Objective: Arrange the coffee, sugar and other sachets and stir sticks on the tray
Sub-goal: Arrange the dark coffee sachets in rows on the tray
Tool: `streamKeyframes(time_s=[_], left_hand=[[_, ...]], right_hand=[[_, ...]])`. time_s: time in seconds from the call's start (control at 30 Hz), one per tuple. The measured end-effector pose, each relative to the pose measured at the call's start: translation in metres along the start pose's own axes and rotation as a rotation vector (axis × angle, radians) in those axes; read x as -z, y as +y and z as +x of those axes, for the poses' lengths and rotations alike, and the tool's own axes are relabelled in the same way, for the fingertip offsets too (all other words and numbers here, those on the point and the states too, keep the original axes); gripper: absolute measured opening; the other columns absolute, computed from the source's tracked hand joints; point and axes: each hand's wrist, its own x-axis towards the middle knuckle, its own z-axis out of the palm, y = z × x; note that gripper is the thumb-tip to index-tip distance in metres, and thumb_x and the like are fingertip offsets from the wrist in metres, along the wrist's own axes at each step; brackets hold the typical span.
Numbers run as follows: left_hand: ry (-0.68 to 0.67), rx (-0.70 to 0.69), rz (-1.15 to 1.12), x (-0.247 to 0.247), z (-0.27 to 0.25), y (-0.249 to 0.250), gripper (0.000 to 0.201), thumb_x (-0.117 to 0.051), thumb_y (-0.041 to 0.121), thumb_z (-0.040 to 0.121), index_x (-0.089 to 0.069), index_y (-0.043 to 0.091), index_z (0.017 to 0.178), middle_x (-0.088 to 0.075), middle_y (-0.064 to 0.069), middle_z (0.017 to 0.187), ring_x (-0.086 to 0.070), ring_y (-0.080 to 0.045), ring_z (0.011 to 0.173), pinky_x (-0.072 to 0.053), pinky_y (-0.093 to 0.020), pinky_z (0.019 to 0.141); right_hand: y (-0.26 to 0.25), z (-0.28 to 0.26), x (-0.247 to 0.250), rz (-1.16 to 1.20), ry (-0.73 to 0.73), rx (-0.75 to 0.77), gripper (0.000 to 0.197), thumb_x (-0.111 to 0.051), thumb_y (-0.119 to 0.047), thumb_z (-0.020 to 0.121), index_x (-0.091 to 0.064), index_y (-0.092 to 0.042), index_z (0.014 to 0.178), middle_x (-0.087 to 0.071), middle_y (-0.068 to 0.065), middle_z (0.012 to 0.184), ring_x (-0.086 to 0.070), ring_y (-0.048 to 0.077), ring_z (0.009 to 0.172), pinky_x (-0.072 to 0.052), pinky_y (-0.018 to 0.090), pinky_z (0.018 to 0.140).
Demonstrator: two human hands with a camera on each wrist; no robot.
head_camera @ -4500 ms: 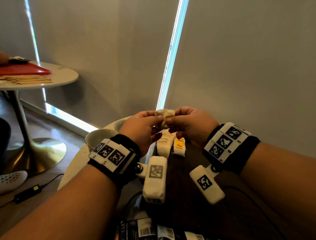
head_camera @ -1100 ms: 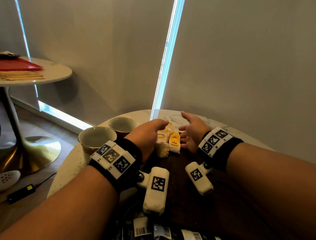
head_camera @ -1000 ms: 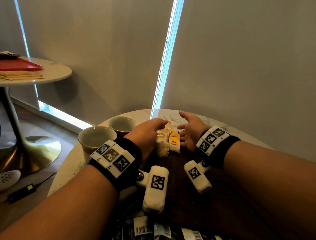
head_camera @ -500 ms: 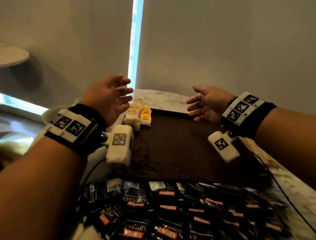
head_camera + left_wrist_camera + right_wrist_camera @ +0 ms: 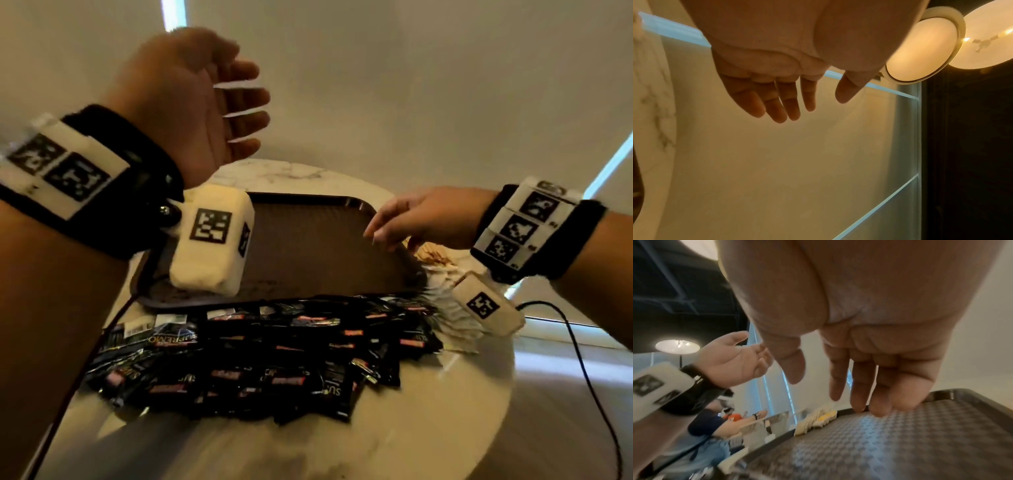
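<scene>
Both hands are being held empty with fingers relaxed and spread. The left hand (image 5: 191, 99) is being raised above the tray's left side; the right hand (image 5: 421, 219) is being lowered over the right rim of the tray (image 5: 308, 246), its fingertips (image 5: 877, 408) hanging just above the ribbed floor near the far right corner.

A short row of tea sachets (image 5: 818, 420) is standing at the tray's far left edge. The rest of the floor is being left bare. The black coffee sachets (image 5: 260, 353) are lying in a loose heap on the worktop (image 5: 428, 418), just beyond the near rim and well below both hands. Pale sticks (image 5: 433, 257) are lying on the worktop beside the right rim, just under the right hand.

The next pick is judged to be the sticks or the coffee heap. A small stack should be pinched at one time, squared between both hands, then set down parallel to the existing row so the rows are being kept straight and apart.
</scene>
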Motion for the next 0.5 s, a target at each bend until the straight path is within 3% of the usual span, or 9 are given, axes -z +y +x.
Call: streamKeyframes(time_s=[0.07,0.13,0.27,0.37,0.5], left_hand=[[-0.033,0.057,-0.033,-0.031,-0.002,-0.006,0.024,-0.046,0.038,0.095,-0.061,0.021,0.105,-0.064,-0.001,0.106,-0.063,-0.019,0.097,-0.047,-0.036,0.081],[-0.069,0.131,-0.068,-0.055,-0.003,-0.016,0.022,-0.047,0.036,0.095,-0.06,0.02,0.102,-0.063,-0.001,0.101,-0.061,-0.02,0.091,-0.044,-0.038,0.081],[-0.075,0.203,-0.107,-0.075,-0.006,-0.038,0.021,-0.045,0.034,0.097,-0.059,0.019,0.1,-0.061,-0.001,0.095,-0.059,-0.019,0.085,-0.041,-0.037,0.075],[-0.066,0.224,-0.136,-0.073,-0.008,-0.053,0.023,-0.043,0.035,0.097,-0.059,0.019,0.101,-0.062,0.0,0.092,-0.06,-0.016,0.081,-0.042,-0.035,0.073],[-0.037,0.247,-0.174,-0.061,-0.01,-0.065,0.024,-0.043,0.037,0.097,-0.06,0.02,0.099,-0.063,0.0,0.09,-0.061,-0.015,0.078,-0.042,-0.034,0.069]], right_hand=[[0.006,-0.023,-0.005,-0.165,-0.094,0.002,0.028,-0.074,-0.03,0.085,-0.07,-0.026,0.113,-0.071,-0.002,0.109,-0.066,0.014,0.1,-0.054,0.036,0.095],[0.012,-0.041,-0.014,-0.351,-0.17,-0.01,0.051,-0.082,-0.041,0.076,-0.063,-0.032,0.123,-0.066,-0.01,0.115,-0.062,0.008,0.105,-0.051,0.032,0.099],[0.027,-0.052,-0.037,-0.643,-0.21,0.009,0.083,-0.088,-0.052,0.061,-0.051,-0.036,0.134,-0.051,-0.016,0.124,-0.053,0.007,0.11,-0.051,0.032,0.098],[0.036,-0.051,-0.048,-0.771,-0.17,0.041,0.096,-0.088,-0.062,0.053,-0.045,-0.039,0.137,-0.042,-0.015,0.126,-0.051,0.01,0.109,-0.054,0.035,0.093],[0.043,-0.052,-0.055,-0.796,-0.171,0.082,0.103,-0.087,-0.067,0.047,-0.045,-0.037,0.136,-0.044,-0.015,0.12,-0.052,0.01,0.105,-0.055,0.034,0.09]])
